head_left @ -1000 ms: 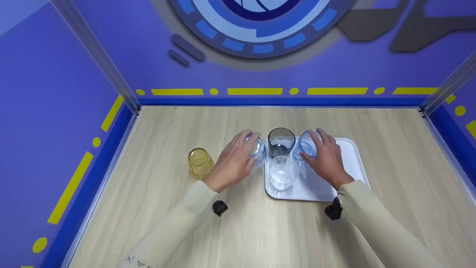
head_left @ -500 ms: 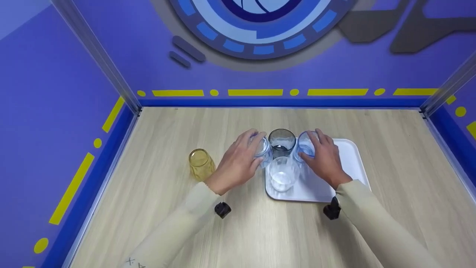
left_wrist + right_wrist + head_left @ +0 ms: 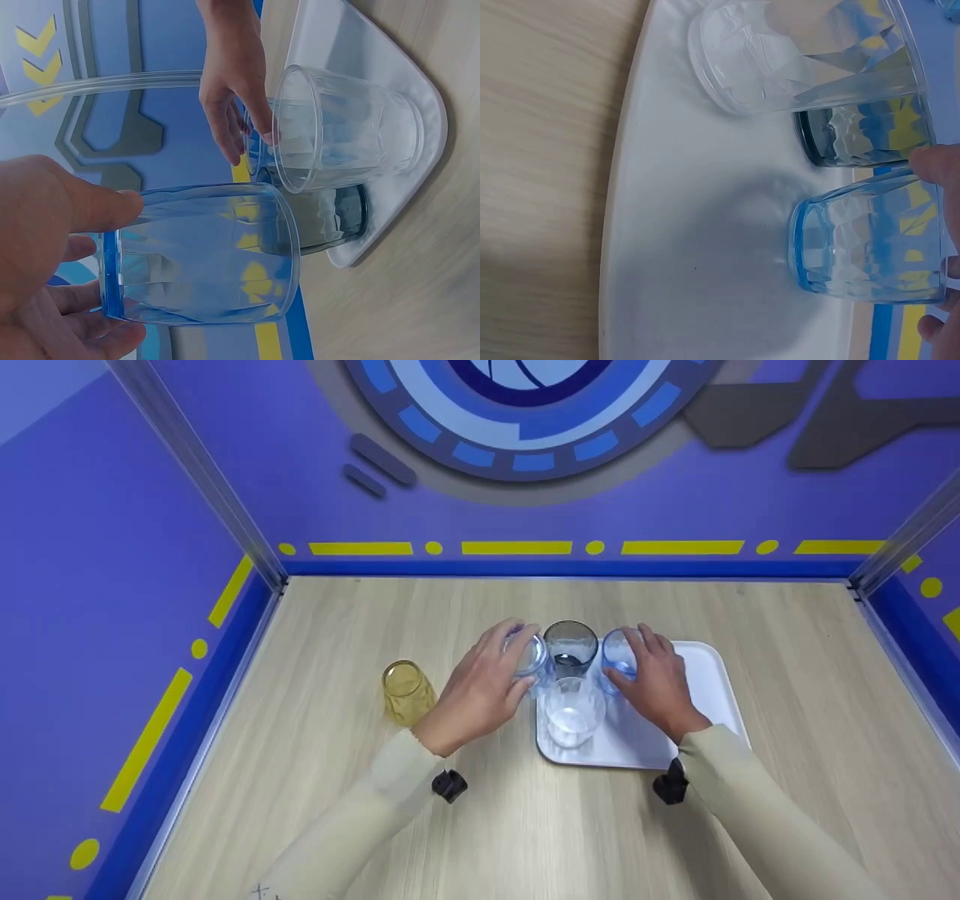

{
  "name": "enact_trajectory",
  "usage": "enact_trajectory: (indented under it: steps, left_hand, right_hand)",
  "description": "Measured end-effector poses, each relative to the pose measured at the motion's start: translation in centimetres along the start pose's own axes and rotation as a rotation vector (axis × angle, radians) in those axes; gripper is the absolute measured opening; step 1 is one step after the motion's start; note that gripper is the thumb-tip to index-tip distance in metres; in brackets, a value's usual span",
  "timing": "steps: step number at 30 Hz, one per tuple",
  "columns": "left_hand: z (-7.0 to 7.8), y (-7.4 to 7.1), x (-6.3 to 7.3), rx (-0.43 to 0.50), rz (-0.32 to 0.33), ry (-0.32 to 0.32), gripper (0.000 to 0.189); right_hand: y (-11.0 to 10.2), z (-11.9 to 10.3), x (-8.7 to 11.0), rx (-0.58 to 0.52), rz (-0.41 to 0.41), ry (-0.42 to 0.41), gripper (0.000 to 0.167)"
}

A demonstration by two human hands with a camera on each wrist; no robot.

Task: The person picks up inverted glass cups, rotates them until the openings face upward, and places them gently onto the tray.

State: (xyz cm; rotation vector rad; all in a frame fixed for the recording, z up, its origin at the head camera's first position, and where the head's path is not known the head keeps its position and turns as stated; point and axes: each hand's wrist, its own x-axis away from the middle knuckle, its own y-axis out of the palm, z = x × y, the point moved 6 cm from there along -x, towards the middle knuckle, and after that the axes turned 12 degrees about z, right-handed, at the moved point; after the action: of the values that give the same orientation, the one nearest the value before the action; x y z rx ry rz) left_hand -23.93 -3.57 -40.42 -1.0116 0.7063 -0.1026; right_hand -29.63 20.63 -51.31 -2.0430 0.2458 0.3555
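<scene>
My left hand [image 3: 484, 682] grips a light blue glass [image 3: 202, 255] by its thick base, mouth downward, beside the tray's left edge. My right hand [image 3: 660, 679] holds another light blue glass [image 3: 870, 240] by its rim, upright at the tray's back. Between the two hands stand a dark grey glass [image 3: 570, 641] and, in front of it, a clear glass [image 3: 574, 716], both upright on the white tray [image 3: 645, 746]. The right wrist view shows the right-hand glass's base close over the tray's surface, near the grey glass.
A yellow glass [image 3: 407, 694] stands base up on the wooden table [image 3: 495, 825], left of my left hand. Blue printed panels [image 3: 480, 517] wall the table at the back and both sides.
My left hand has carried its upside-down blue glass rightward, closer to the grey glass. The right hand has barely moved, and its glass now stands a little straighter.
</scene>
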Motion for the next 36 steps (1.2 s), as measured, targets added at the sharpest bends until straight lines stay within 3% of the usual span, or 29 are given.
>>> enact_trajectory:
  steps: [15,36]
  left_hand:
    - [0.2,-0.2,0.0,0.035,0.008,-0.025,0.06]
    - [-0.1,0.0,-0.3,0.097,0.032,-0.084,0.062]
  right_hand:
    - [-0.2,0.3,0.3,-0.012,-0.016,0.024,0.074]
    - [-1.6,-0.6,0.5,-0.031,0.043,-0.015,0.073]
